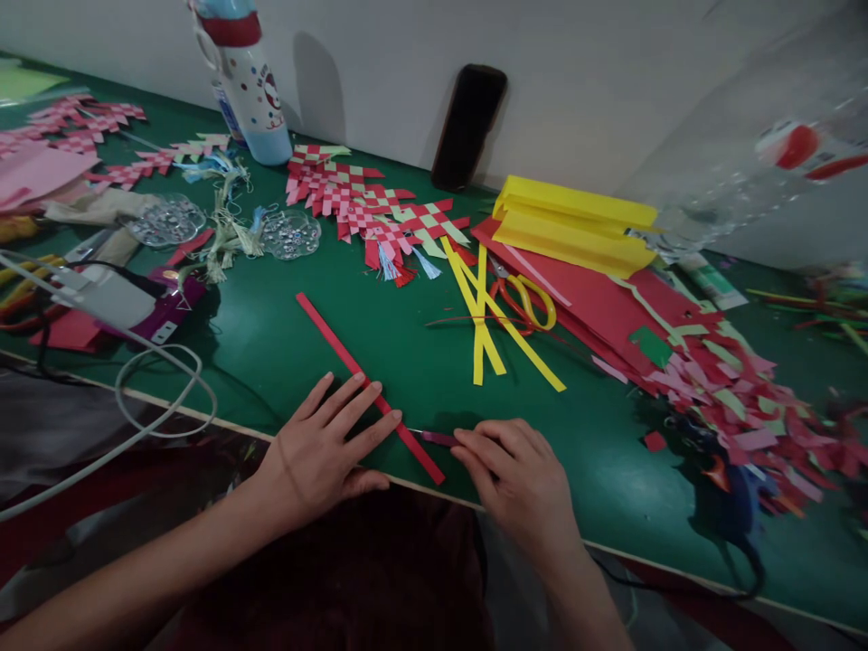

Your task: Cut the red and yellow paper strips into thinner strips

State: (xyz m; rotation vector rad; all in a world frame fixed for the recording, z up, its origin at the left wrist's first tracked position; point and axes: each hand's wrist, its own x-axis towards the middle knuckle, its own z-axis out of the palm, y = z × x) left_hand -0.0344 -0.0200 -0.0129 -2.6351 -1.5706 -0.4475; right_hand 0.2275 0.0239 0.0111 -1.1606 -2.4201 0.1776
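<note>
A red paper strip lies slantwise on the green tabletop, close to the front edge. My left hand rests flat across its middle, fingers spread and fingertips on the paper. Between thumb and fingers of my right hand is a slim purple-handled tool. Its thin metal tip points left and reaches the strip's right side near my left fingertips; whether it touches the paper is hard to tell. Several yellow paper strips lie crossed beyond my right hand, next to scissors with yellow and orange handles.
Woven paper pieces lie along the wall beside bead dishes. A bottle and a phone stand at the back. Folded yellow paper, red sheets and scraps cover the right; a white cable loops at left.
</note>
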